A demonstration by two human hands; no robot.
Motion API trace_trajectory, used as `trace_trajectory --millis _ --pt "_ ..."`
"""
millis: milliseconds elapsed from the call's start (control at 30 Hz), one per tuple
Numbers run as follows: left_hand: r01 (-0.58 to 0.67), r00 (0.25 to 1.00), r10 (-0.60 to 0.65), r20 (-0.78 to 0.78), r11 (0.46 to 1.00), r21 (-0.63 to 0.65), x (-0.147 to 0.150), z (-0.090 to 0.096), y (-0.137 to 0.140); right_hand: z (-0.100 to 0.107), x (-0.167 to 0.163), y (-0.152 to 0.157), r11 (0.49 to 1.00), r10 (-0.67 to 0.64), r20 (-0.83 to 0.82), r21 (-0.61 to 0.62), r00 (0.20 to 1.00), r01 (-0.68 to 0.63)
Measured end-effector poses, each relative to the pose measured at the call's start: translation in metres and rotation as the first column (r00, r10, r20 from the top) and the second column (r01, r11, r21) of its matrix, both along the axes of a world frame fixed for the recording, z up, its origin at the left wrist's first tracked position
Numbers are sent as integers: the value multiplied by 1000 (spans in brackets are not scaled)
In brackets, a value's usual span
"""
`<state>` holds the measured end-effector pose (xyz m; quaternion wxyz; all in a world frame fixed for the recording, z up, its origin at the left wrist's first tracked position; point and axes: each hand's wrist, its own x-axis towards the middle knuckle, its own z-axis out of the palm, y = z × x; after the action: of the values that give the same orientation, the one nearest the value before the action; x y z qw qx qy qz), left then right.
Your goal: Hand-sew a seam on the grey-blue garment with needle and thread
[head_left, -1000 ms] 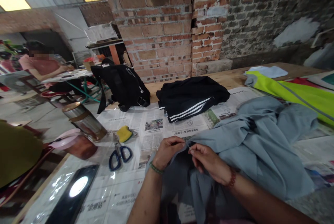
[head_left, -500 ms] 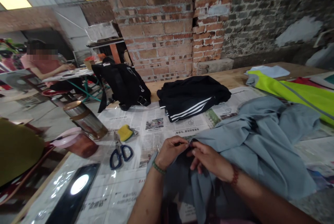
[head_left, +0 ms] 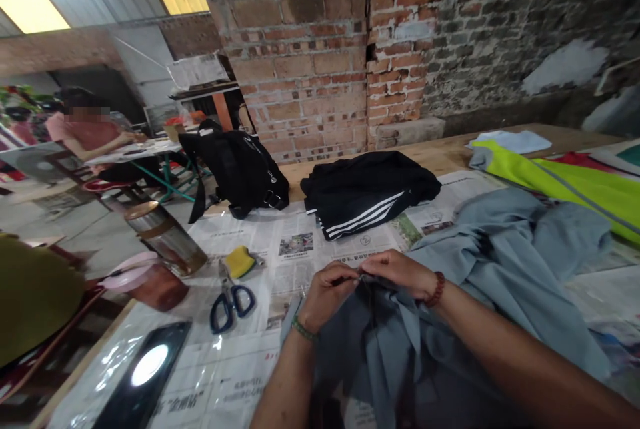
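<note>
Grey fabric [head_left: 480, 282] spreads over the newspaper-covered table and hangs down toward me. My left hand [head_left: 333, 289], with a green bead bracelet at the wrist, is closed in a pinch on the fabric's edge. Right beside it, my right hand [head_left: 400, 272], wearing a red bead bracelet, also pinches the fabric, its thumb and fingertips nearly touching the left ones. Anything small between the fingertips is too fine to make out. Blue-handled scissors [head_left: 233, 305] lie left of my hands, beside a yellow sponge-like piece [head_left: 240, 261].
A phone [head_left: 150, 369], a pink-lidded cup [head_left: 160, 285] and a metal flask [head_left: 167, 239] stand or lie at the left. Farther back are a black bag [head_left: 240, 172], folded black striped clothing [head_left: 370, 192] and a yellow-green vest [head_left: 560, 179]. Another person [head_left: 90, 132] sits at a far table.
My right hand has risen and turned so its fingers close beside the left fingertips; before, its lower fingers hung loose. My left hand has barely moved. The view has shifted slightly.
</note>
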<state>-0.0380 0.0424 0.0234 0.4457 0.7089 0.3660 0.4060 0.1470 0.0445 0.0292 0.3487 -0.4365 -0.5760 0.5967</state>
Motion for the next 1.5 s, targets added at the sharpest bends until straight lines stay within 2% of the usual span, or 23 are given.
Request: trace_trajectory --millis 67,200,333,433,733,1167,1333,1500 --pt "-18 1000 18 8 1000 2 0 -2 1 -6 -5 -2 998 -9 -76 -67 997 4" --pt "-54 998 54 -13 999 -5 1 -2 1 -12 -8 -7 987 -116 -179 -127 977 93" --pt "-94 995 95 9 995 -33 3 -2 -1 -16 -9 -10 961 -214 -351 -245 911 132" --pt "-101 994 104 27 992 -76 5 -4 -1 -19 -9 -12 943 -252 -401 -305 881 131" --pt "-133 990 135 32 988 -80 8 -13 2 -28 -8 -15 941 -248 -394 -316 885 123" --pt "-128 987 150 57 950 -283 18 -7 -3 -32 -16 -16 952 -273 -370 -236 888 194" --pt "-75 991 111 75 925 -373 17 -7 -3 -32 -16 -13 931 -364 -445 -197 818 308" --pt "32 996 6 85 893 -448 15 -5 -4 -27 -17 -13 941 -338 -459 -177 822 288"
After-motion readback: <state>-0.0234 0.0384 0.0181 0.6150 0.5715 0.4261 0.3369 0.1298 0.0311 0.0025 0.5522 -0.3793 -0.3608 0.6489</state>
